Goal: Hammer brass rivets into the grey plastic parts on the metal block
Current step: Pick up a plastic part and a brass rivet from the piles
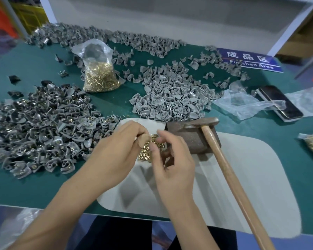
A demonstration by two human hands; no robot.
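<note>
We pinch at the rivets (148, 150) left of the block (192, 136) with both hands (116, 150) (172, 159); loose ones could scatter under our fumbling fingertips.

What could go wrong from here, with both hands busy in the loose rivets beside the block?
The hammer lies unheld, its head on the metal block and its handle past the table edge; a knock from the right hand could tip it off. The loose brass rivets sit in a small pile on the white mat, so the left hand could scatter them into the pile of riveted grey parts.
</note>
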